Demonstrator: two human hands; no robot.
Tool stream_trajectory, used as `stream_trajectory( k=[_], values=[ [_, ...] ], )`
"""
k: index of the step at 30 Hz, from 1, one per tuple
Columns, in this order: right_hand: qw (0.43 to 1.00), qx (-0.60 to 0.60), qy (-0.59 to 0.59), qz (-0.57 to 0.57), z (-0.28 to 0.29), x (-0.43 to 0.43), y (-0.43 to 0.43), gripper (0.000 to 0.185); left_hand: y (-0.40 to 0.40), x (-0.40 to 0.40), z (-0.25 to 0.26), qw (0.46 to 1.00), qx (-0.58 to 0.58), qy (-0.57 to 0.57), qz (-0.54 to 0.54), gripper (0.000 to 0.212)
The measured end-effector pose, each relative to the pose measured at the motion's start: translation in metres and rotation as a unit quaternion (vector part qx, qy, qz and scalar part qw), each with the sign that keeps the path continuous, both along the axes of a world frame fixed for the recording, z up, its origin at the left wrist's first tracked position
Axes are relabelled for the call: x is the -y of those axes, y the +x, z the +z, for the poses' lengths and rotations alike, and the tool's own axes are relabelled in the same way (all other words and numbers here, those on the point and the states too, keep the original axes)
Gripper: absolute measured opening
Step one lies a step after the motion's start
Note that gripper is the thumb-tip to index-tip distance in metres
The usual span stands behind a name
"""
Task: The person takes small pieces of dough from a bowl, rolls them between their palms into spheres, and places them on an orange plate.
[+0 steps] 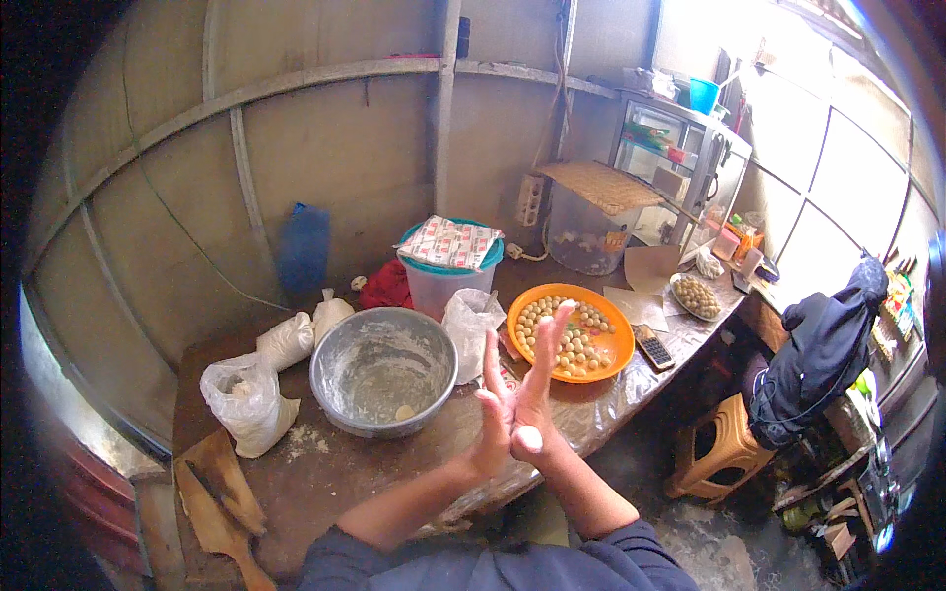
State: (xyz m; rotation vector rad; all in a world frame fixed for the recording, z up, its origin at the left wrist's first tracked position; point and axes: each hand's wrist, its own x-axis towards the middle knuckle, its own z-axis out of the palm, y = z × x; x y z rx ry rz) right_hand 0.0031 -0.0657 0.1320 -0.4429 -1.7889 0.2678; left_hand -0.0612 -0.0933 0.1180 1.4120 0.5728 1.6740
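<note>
My left hand (494, 421) and my right hand (536, 406) meet at the heels of the palms above the table's front edge, fingers extended upward. Whether something lies between the palms is hidden. Behind my right fingertips, an orange plate (623, 347) holds many small round dough balls (573, 347). To the left of my hands stands a grey metal basin (384, 369), dusted with flour inside, with a small piece of dough (404, 412) at its bottom. An open plastic bag of white powder (467, 332) stands between basin and plate.
Flour bags (244, 399) stand left of the basin, near wooden boards (214, 510). Behind are a lidded bucket (451, 284) with a packet on top and a woven-covered container (591, 229). A phone (656, 349) and a plate of balls (696, 297) lie right; a plastic stool (720, 451) stands beyond.
</note>
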Motion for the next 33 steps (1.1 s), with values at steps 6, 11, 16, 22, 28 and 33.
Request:
stream_trajectory(
  k=[6,11,16,22,28,33],
  values=[
    [0.990,0.014,0.008,0.138,-0.011,0.021,0.002,0.114,-0.004,-0.009,-0.004,0.995,0.017,-0.082,-0.055,0.095],
    [0.995,0.097,0.025,0.016,-0.010,-0.006,0.016,0.111,-0.014,-0.012,-0.003,0.991,0.031,-0.073,-0.107,0.094],
    [0.997,0.003,0.008,0.081,-0.011,0.007,-0.001,0.112,-0.012,-0.029,-0.034,0.994,-0.092,-0.053,-0.022,0.090],
    [0.995,0.083,0.037,0.032,-0.019,-0.009,0.009,0.115,-0.019,-0.009,0.012,0.962,0.146,-0.150,-0.179,0.092],
    [0.986,-0.098,-0.097,0.098,0.006,0.016,-0.015,0.108,-0.004,-0.001,0.018,0.996,0.062,-0.047,-0.043,0.101],
    [0.982,-0.100,-0.108,0.120,0.003,0.003,-0.013,0.106,-0.018,0.001,0.023,0.998,0.025,0.042,0.046,0.111]
  ],
)
